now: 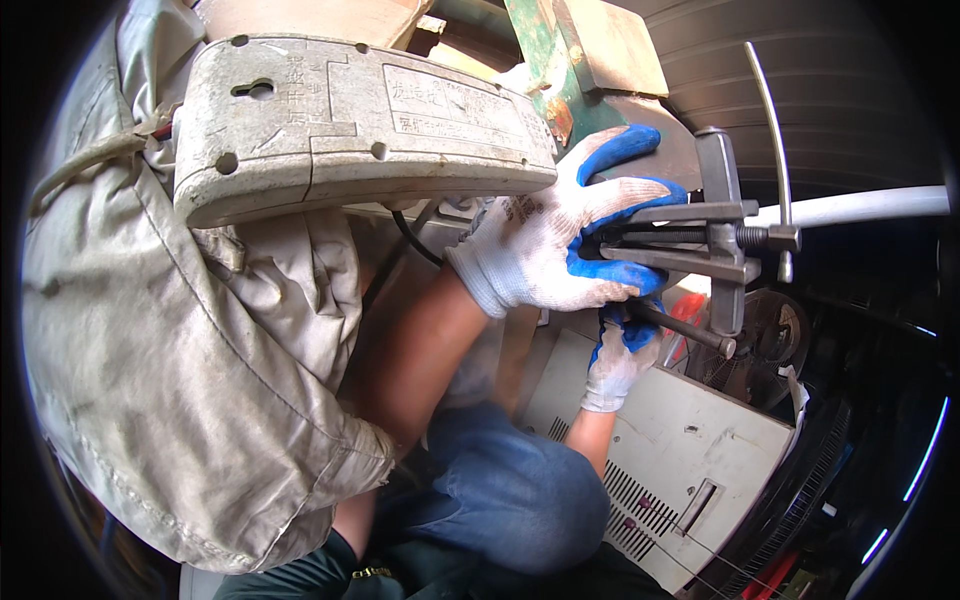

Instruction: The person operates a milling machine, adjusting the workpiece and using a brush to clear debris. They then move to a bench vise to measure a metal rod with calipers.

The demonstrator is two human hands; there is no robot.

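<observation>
Both my hands wear white knit gloves with blue coated palms. My left hand (545,235) reaches in from the left, its fingers closed around the arms of a steel gear puller (720,235). One finger of it stretches out above the puller. A threaded screw runs through the puller's crossbar, and a long thin turning bar (769,130) passes through the screw's outer end. Lower down, my right hand (622,355) is closed at a dark metal rod (690,330) with a flared end. Most of its grip is hidden. What the puller's jaws bear on is hidden behind my left hand.
A dirty white power strip (365,125) hangs close above my left forearm, beside a beige cloth (200,370). Behind the puller stands a worn green metal part (550,70). A white vented metal case (660,450) and a round fan-like part (765,340) lie below right.
</observation>
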